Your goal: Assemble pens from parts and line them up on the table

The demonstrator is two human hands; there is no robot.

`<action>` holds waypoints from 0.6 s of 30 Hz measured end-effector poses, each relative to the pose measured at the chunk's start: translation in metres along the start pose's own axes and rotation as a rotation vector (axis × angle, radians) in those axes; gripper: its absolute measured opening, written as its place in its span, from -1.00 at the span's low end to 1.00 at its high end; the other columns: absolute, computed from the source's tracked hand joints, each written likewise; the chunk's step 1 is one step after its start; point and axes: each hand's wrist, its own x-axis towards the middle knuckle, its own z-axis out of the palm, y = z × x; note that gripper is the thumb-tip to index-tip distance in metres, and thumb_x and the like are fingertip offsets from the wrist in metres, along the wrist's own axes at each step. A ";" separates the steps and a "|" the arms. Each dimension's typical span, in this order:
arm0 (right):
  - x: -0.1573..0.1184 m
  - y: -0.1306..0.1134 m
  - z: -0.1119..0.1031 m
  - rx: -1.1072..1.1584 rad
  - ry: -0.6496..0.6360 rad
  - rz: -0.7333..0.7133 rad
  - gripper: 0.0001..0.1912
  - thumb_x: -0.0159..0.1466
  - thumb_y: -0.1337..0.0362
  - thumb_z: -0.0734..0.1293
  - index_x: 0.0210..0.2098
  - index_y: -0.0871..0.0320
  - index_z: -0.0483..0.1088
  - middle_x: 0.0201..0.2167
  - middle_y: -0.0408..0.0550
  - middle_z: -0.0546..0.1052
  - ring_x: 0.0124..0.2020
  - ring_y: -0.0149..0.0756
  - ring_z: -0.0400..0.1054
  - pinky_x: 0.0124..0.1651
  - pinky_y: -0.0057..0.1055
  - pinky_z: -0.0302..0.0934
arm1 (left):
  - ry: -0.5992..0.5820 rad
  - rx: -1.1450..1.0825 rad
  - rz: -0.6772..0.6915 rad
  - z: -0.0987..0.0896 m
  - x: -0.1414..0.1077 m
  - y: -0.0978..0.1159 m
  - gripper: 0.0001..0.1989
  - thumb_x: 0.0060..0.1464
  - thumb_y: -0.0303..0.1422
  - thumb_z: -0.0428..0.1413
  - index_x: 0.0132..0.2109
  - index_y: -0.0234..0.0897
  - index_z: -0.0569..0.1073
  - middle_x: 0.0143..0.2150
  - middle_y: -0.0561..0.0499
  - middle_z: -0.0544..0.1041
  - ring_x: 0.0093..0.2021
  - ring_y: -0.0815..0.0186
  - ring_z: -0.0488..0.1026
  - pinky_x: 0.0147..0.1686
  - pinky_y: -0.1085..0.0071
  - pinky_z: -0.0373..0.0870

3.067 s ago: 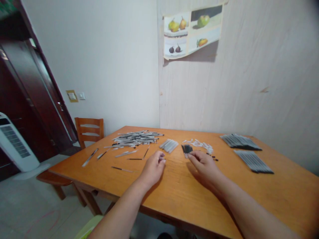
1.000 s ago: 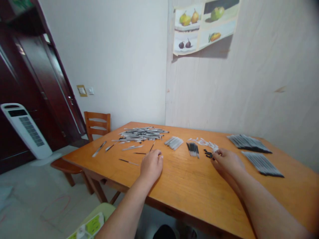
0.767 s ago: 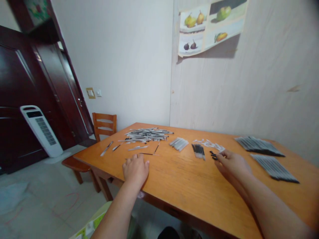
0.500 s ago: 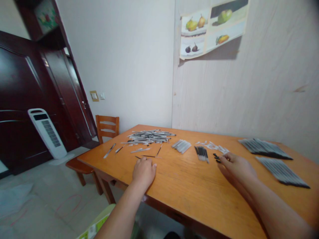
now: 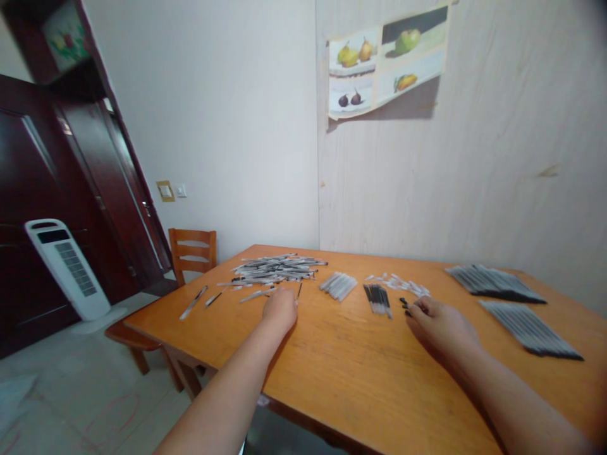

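Observation:
My left hand (image 5: pixel 281 309) is over the table's left half, fingers curled and mostly hidden behind its back; I cannot make out what is in them. Just beyond it lies a thin dark pen refill (image 5: pixel 300 289), close to the thumb side. On the right, my right hand (image 5: pixel 441 322) is closed in a pinch, its fingertips at a few small black pen caps (image 5: pixel 404 303); one seems to be between them. Left of these caps lies a row of black-and-clear refills (image 5: pixel 378 299), and behind them are scattered small white pieces (image 5: pixel 401 283).
A large heap of pens and pen parts (image 5: pixel 275 270) covers the back left. Clear pen barrels (image 5: pixel 338 285) lie in a bundle mid-table. Two rows of capped pens (image 5: pixel 496 283) lie at the right. A chair (image 5: pixel 193 253) stands beyond the left edge, near a white tower fan (image 5: pixel 69 268).
My left hand has reached farther forward, covering the loose refills that lay before its fingers. The right hand stays by the black caps. The whole view has shifted slightly.

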 end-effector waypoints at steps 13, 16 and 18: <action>-0.001 -0.002 -0.004 0.002 -0.019 0.003 -0.62 0.25 -0.05 0.21 -0.35 0.05 0.51 -0.46 -0.01 0.52 -0.41 -0.21 0.36 -0.44 -0.39 -0.05 | 0.089 -0.006 -0.025 0.002 0.005 -0.012 -0.74 0.19 -0.33 -0.05 -0.08 -0.24 0.47 -0.01 -0.22 0.47 0.01 0.08 0.43 -0.02 0.21 0.32; -0.002 -0.002 -0.003 -0.007 -0.010 -0.004 -0.62 0.25 -0.07 0.19 -0.35 0.03 0.50 -0.47 -0.02 0.51 -0.43 -0.21 0.35 -0.45 -0.38 -0.04 | 0.119 0.037 -0.111 -0.005 -0.001 -0.024 -0.72 0.18 -0.27 -0.05 -0.06 -0.23 0.47 -0.01 -0.22 0.48 0.01 0.04 0.43 -0.02 0.17 0.32; -0.002 -0.002 -0.003 -0.002 -0.005 -0.016 -0.62 0.25 -0.07 0.19 -0.37 0.03 0.50 -0.47 -0.03 0.51 -0.43 -0.21 0.34 -0.45 -0.38 -0.03 | 0.125 0.061 -0.181 -0.009 -0.004 -0.032 -0.70 0.17 -0.23 -0.03 -0.04 -0.23 0.46 0.01 -0.23 0.47 0.01 0.00 0.42 -0.02 0.13 0.31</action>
